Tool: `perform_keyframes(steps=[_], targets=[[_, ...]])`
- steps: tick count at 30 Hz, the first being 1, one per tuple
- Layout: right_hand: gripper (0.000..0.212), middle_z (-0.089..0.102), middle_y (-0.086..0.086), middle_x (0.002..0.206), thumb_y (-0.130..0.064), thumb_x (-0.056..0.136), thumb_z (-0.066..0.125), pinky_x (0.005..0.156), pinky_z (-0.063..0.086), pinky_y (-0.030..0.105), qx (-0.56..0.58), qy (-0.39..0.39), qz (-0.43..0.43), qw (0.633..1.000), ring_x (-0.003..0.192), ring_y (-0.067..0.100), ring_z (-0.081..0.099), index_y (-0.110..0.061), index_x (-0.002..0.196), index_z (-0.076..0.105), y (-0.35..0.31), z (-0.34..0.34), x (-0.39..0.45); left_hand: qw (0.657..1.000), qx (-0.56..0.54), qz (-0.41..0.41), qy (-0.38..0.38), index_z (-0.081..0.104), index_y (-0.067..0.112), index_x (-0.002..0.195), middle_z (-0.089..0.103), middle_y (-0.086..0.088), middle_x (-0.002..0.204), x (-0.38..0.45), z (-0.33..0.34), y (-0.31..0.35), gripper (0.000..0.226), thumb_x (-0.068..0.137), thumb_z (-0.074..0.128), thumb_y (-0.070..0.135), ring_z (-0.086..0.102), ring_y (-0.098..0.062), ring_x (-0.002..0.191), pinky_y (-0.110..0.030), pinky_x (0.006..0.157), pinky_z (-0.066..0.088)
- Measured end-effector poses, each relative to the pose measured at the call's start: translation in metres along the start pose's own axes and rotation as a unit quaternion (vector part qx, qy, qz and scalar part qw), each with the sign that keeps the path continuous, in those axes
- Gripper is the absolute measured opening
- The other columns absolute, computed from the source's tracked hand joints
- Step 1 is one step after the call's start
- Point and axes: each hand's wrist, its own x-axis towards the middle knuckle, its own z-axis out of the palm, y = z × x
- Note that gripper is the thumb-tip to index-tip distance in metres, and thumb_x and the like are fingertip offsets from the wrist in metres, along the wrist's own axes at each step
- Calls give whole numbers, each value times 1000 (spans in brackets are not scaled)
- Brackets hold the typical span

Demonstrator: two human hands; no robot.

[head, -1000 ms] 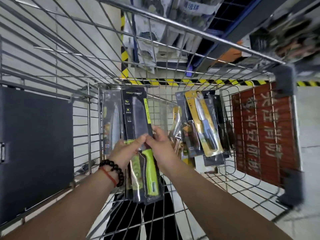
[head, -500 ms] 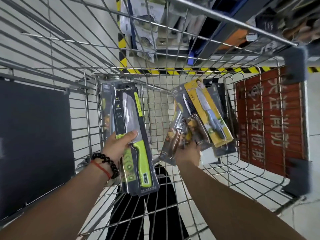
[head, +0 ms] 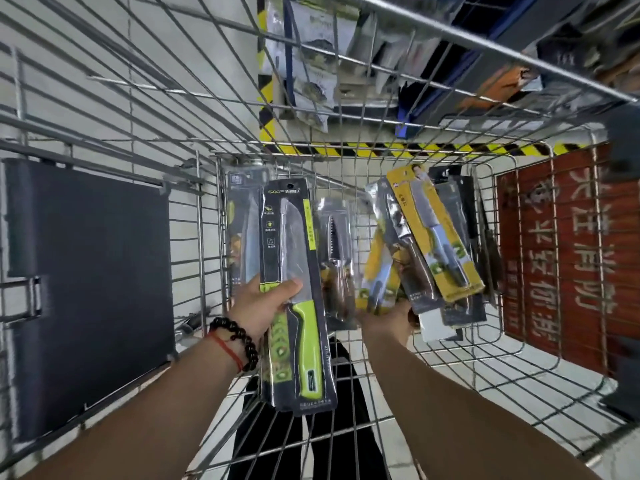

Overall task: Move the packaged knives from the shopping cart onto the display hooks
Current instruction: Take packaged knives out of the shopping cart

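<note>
Knives in card-and-blister packs stand in the cart (head: 519, 344), and we are gathering them before any go to the hooks, which we cannot make out from here. Our left hand (head: 258, 306) grips the green-handled pack (head: 294, 289) at its middle, thumb across the front and fingers behind, holding it upright and clear of the wire floor. Our right hand (head: 386, 323) reaches under a fan of packs, the yellow pack (head: 434, 237) on top; its fingers are hidden behind the cards, so we cannot tell whether they have closed on anything. One serrated-knife pack (head: 334, 258) leans between the two hands, and a further pack (head: 242, 237) stands behind the green one.

To do this well, we judge that the right hand should pinch the fan low, near the handles, and square the cards together so none slides out as it lifts. Blister plastic is slippery, so a firm grip across all the cards matters. We keep the hang holes at the top, facing one way, ready for a hook, and lift straight up so no corner catches the wire.
</note>
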Motion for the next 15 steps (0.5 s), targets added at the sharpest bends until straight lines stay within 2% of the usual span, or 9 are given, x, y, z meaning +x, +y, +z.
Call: perform_keyframes(steps=[2,4,7,10,13,15], targets=[[63,61,6,102,-29,75,80,59,40,25,-14,-24,-38,999,73,17,53,-11,126,47,-6,-5,-2,1000,5,-10,4,8,17,153,20,-10,159,0,-1,-1,112,72,75,53,34,-30,139,-49,111,28],[60,62,2,94,-31,72,75,55,40,23,-4,-45,-50,998,72,17,56,-12,125,51,-15,-10,-8,1000,17,-15,0,8,18,153,24,-10,158,-2,-3,-1,120,65,76,60,38,-29,136,-51,111,29],[47,55,4,77,-22,74,67,47,35,23,76,-114,-23,990,58,18,49,-12,117,51,-27,-25,-22,1000,23,-16,4,9,19,153,26,-10,157,-4,-9,0,122,62,77,64,38,-29,137,-53,112,29],[21,47,0,61,-4,79,64,38,27,19,160,-229,-23,960,41,11,38,-12,96,53,-30,-51,-38,999,10,-28,13,10,19,153,27,-9,157,-7,-12,1,121,63,78,63,40,-28,135,-52,111,30],[24,44,1,62,1,74,65,39,23,19,155,-275,-42,948,48,13,36,-16,86,53,-26,-66,-44,999,0,-31,20,10,18,153,28,-9,157,-9,-14,2,123,61,79,62,41,-27,135,-50,111,31],[40,48,6,72,-8,67,70,41,26,21,122,-258,-44,958,58,18,39,-15,102,54,-25,-70,-44,999,1,-26,21,12,17,153,28,-9,157,-10,-15,2,119,63,79,60,41,-28,135,-50,111,31]])
